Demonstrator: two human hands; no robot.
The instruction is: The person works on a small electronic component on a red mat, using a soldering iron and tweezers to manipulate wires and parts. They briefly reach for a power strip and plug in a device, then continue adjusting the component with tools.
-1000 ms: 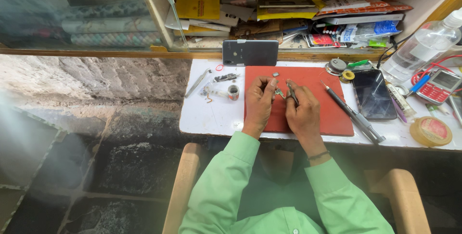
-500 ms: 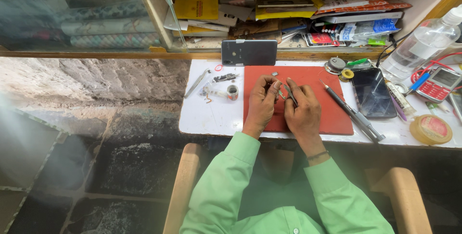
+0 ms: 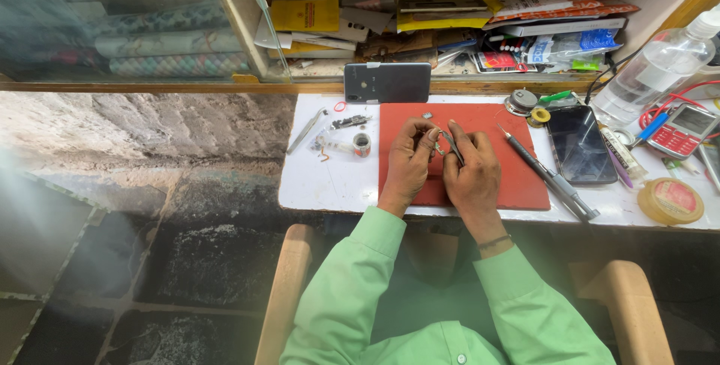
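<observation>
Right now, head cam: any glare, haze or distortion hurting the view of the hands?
Head view: hands and red mat are evenly lit and sharp, no hard shadows; the small part between the fingers is too tiny to resolve. Pale haze washes the left edge, the glass case reflects, a green tint fringes the sleeves, and wide-angle bending bows the table edge.

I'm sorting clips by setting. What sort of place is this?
Probably a small phone-repair stall: a dark smartphone lies on the white counter, and the right hand holds tweezers over a red work mat.
</observation>
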